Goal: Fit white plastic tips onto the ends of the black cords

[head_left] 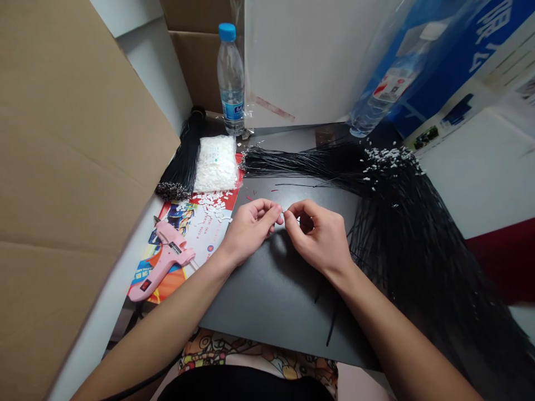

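A tiny white piece is being pinched right over the black board by the almost-closed fingertips of the left hand and right hand, and could be lost if the grip slips, while more white pieces are being held in a clear plastic bag.

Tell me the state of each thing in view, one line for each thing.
left hand, raised, fingertips at a tiny white piece
right hand, raised, fingertips at the same piece
pink glue gun, lying flat, not held
water bottle, upright, capped
black cords, loose, spread
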Tool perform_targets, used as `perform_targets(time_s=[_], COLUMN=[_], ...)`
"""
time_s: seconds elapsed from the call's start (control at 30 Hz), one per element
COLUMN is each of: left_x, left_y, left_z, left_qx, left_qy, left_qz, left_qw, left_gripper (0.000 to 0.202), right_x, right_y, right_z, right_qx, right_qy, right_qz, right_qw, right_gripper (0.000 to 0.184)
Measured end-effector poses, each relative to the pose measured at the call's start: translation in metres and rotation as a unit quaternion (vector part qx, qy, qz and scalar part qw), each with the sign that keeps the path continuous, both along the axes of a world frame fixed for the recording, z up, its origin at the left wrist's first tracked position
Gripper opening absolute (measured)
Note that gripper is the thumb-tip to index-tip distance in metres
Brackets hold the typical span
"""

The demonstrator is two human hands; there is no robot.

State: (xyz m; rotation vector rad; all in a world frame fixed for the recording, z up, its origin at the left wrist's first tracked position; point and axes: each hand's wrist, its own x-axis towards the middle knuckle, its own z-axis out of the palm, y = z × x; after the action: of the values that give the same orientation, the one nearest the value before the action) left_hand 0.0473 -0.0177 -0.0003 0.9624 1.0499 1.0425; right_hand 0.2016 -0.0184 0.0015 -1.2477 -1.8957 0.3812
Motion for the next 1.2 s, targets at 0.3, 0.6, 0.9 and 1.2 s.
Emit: perform_targets(time_s=[0.3, 0.6, 0.9, 1.2], left_x=[0.001, 0.002, 0.001, 0.004], left_y=[-0.001, -0.002, -0.001, -0.002], left_z=[-0.004, -0.002, 0.006, -0.001], left_qx=[0.063, 0.020, -0.033, 0.003], left_qy=[0.079, 0.038, -0.024, 0.007], left_qz=[0.017, 0.027, 0.015, 0.023], left_qw=[0.995, 0.999, 0.999, 1.000], left_gripper=[0.022, 0.028, 0.024, 0.027], right_x=[-0.001, -0.004, -0.001, -0.004], right_y=[-0.002, -0.004, -0.001, -0.004], right_z=[0.002, -0.002, -0.001, -0.003], right_qx=[-0.041, -0.039, -0.033, -0.051], right_qy=[0.018, 0.061, 0.059, 0.076], right_qz=[-0.013, 0.006, 0.018, 0.000], right_qw=[0.999, 0.997, 0.998, 0.996], right_gripper=[0.014, 0.015, 0.013, 0.015])
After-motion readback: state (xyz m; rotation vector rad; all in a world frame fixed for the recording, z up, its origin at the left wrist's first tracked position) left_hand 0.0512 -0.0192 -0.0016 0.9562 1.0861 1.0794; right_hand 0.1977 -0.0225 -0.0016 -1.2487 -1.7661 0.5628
